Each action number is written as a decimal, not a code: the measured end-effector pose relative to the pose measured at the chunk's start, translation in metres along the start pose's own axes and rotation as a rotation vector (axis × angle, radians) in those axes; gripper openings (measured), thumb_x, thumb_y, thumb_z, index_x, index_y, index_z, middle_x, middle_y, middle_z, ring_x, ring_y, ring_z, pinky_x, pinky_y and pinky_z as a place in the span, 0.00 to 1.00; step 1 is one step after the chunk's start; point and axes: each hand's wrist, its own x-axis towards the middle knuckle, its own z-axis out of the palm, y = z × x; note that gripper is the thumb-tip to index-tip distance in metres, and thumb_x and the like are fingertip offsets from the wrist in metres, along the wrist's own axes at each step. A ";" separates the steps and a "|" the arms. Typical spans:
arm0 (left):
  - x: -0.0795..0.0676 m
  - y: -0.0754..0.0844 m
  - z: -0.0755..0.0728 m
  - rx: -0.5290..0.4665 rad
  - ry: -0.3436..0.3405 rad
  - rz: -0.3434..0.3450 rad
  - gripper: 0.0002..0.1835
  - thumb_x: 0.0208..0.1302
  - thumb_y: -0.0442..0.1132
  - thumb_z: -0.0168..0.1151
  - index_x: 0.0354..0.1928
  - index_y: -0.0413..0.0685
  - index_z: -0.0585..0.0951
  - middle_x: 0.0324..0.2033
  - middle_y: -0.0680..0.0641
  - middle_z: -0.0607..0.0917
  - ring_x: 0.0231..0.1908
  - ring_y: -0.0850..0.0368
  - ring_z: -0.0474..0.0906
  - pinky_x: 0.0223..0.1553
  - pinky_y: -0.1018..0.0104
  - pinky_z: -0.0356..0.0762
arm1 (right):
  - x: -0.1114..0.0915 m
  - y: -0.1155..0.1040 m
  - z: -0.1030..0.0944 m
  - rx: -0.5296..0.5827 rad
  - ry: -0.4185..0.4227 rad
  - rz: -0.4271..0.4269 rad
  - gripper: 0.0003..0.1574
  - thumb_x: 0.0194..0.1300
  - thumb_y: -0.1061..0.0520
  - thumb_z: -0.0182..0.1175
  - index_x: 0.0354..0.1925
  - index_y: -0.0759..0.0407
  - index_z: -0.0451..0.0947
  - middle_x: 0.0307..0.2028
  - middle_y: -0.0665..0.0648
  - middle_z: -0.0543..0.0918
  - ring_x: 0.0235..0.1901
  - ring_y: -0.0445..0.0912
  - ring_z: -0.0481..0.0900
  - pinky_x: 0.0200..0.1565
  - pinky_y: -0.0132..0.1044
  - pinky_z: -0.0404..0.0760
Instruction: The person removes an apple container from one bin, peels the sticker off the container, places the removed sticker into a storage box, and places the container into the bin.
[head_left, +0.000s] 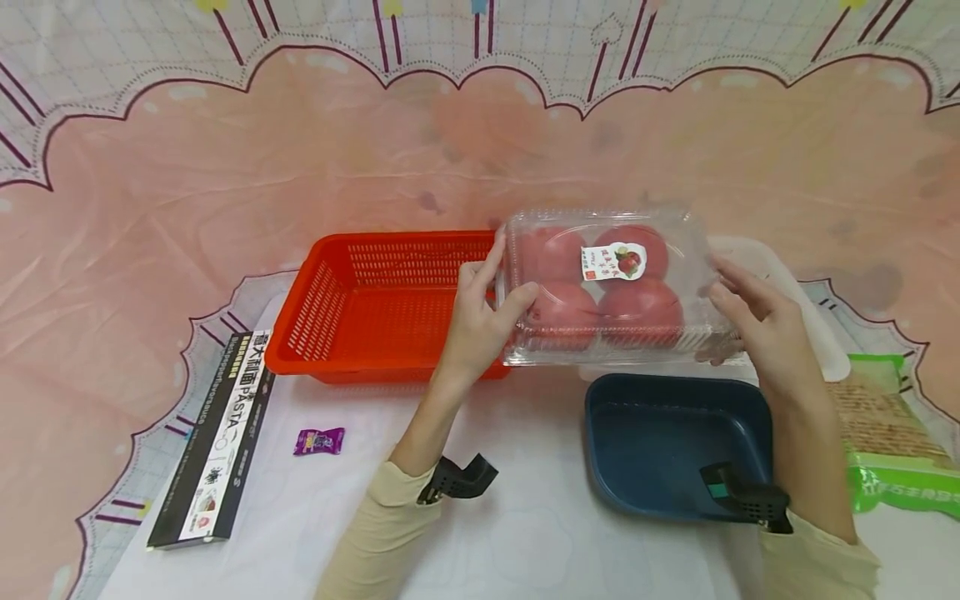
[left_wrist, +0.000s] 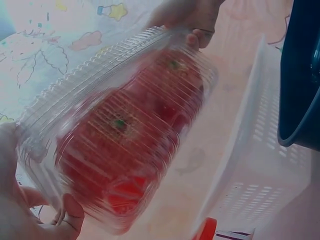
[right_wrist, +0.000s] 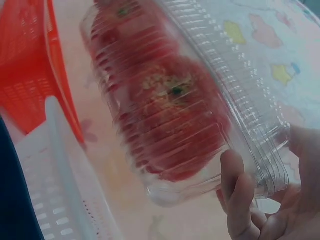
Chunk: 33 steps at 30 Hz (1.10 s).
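A clear plastic box of tomatoes (head_left: pixel 609 287) is held up in the air, a white label (head_left: pixel 613 262) on its lid. Several red tomatoes (left_wrist: pixel 120 125) with green stem scars show through its ribbed wall. My left hand (head_left: pixel 483 321) grips the left end, thumb over the lid's edge. At the opposite end, my right hand (head_left: pixel 765 321) holds the box with its fingers curled against the wall (right_wrist: pixel 237 192). Beneath and behind the box's left end stands a red basket (head_left: pixel 330 367). Partly hidden below its right side is a white basket (head_left: pixel 817 333).
A dark blue tub (head_left: pixel 675 450) stands in front of the white basket, under the right forearm. To the left lie a black PASTA box (head_left: pixel 213 442) and a small purple packet (head_left: pixel 318 442). A green-edged bag (head_left: pixel 892 425) of brown food lies far right.
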 end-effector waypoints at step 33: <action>-0.094 0.005 -0.092 0.004 -0.183 -0.271 0.42 0.61 0.46 0.61 0.74 0.74 0.52 0.53 0.40 0.68 0.51 0.44 0.73 0.45 0.55 0.84 | -0.030 -0.034 0.061 -0.425 -0.382 0.204 0.39 0.73 0.52 0.51 0.76 0.42 0.49 0.49 0.71 0.80 0.13 0.48 0.70 0.16 0.39 0.75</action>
